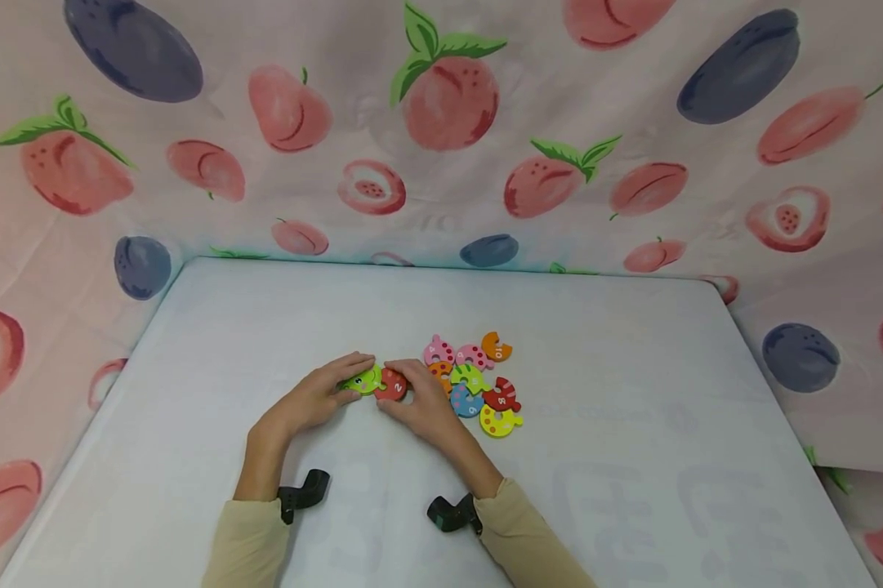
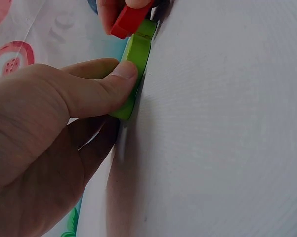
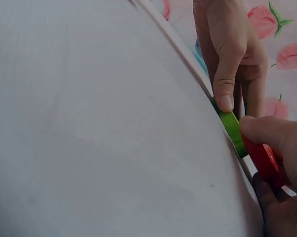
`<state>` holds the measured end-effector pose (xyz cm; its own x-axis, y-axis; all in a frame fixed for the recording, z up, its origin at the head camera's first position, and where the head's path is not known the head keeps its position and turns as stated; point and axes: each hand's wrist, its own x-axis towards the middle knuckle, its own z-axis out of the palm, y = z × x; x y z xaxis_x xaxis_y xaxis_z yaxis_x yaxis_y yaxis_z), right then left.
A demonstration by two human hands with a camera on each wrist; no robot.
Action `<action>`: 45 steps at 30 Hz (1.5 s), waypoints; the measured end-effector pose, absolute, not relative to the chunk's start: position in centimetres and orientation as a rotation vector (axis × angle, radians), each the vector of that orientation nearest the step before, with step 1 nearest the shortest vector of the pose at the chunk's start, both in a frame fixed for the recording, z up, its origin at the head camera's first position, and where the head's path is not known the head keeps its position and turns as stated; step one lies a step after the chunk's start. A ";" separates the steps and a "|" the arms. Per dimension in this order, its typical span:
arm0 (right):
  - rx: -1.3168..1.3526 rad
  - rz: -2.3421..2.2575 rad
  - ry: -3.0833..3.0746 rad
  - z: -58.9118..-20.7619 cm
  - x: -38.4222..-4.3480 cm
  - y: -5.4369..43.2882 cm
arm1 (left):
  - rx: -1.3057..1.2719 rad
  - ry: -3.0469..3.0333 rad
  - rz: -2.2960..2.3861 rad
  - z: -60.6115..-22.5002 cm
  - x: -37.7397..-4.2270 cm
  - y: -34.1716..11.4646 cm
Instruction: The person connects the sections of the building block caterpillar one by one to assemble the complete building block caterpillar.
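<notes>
My left hand [image 1: 310, 402] pinches a flat green puzzle piece [image 1: 367, 380] with a face on it, thumb on the near edge and fingers along the far one. Thick green sides of this piece [image 2: 142, 47] show in the left wrist view, close to the white tabletop. Just right of it, my right hand [image 1: 432, 412] grips a red piece [image 1: 390, 385] marked 2 between thumb and fingers. Both pieces meet end to end in the head view. From the right wrist, the red piece [image 3: 263, 160] appears tilted and slightly raised, overlapping the green one's end.
Beside my right hand lies a cluster of numbered pieces: a blue one [image 1: 466, 401], a green one [image 1: 471, 377], a red one [image 1: 503, 396], a yellow one [image 1: 494, 425], an orange one [image 1: 494, 348] and pink ones [image 1: 439, 351]. Fruit-printed cloth [image 1: 441, 220] hangs behind the white table [image 1: 632, 367].
</notes>
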<state>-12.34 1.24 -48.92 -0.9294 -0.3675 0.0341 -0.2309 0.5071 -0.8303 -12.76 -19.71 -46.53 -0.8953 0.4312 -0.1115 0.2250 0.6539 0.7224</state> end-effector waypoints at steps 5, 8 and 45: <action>-0.551 -1.361 2.640 -49.0 -12.3 1.2 | 0.539 2.606 1.075 -46.5 -12.8 -19.7; -0.563 -1.355 2.668 -49.2 -12.2 1.2 | 0.543 2.611 1.070 -46.5 -12.7 -19.7; -0.534 -1.130 2.786 -49.4 -12.2 1.2 | 0.325 2.794 1.042 -46.2 -12.8 -17.4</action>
